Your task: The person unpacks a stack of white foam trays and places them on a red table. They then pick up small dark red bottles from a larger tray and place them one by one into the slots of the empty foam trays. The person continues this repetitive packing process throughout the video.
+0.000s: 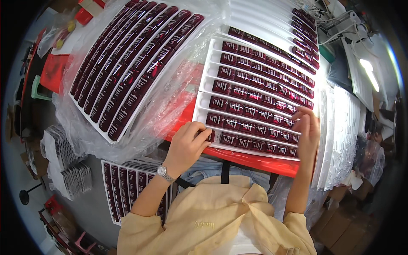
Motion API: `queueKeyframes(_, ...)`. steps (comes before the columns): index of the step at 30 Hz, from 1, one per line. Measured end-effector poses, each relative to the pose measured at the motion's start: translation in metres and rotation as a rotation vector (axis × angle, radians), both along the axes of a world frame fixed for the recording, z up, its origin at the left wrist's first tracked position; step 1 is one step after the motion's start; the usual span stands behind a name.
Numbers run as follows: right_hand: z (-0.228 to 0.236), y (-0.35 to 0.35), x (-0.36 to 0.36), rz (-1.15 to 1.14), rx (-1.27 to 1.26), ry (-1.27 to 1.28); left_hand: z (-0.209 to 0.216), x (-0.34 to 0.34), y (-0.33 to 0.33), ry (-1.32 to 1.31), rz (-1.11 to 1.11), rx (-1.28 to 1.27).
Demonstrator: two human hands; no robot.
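My left hand (190, 139), with a wristwatch on the wrist, pinches a small glossy dark red labelled piece (212, 136) at the left end of the nearest row of a white grooved tray (202, 115). Similar dark red pieces (250, 112) lie end to end along the tray's grooves. A short gap shows between the pinched piece and the rest of its row. Over the right ends of the rows is my right hand (307, 126), its bent fingers somewhat apart and slightly blurred. Nothing shows between them.
Another filled tray (108, 135) lies on clear plastic film (165, 114) to the left. Below the red table edge (255, 161) stands a further filled tray (111, 199). Stacked white trays (340, 136) are at right, and more (66, 148) sit at lower left.
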State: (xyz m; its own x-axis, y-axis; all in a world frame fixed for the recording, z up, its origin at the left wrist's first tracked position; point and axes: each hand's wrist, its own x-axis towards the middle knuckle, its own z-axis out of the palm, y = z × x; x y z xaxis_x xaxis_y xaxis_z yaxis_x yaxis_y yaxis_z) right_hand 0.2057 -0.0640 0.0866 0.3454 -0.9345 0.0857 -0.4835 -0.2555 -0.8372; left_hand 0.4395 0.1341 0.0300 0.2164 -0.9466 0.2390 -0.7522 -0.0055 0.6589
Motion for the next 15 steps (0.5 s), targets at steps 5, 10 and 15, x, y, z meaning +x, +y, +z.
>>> queueKeyframes(5, 0.0, -0.011, -0.011, 0.008, 0.097, -0.051, -0.006, -0.007, -0.004, 0.076, -0.052, -0.026)
queueKeyframes(10, 0.01, -0.001, 0.072, 0.402, 0.063, 0.007, -0.009, -0.006, 0.001, 0.199, 0.016, -0.037)
queueKeyframes(15, 0.033, -0.015, 0.222, 0.705, -0.161, -0.287, 0.033, 0.0, 0.006, 0.012, 0.001, 0.049)
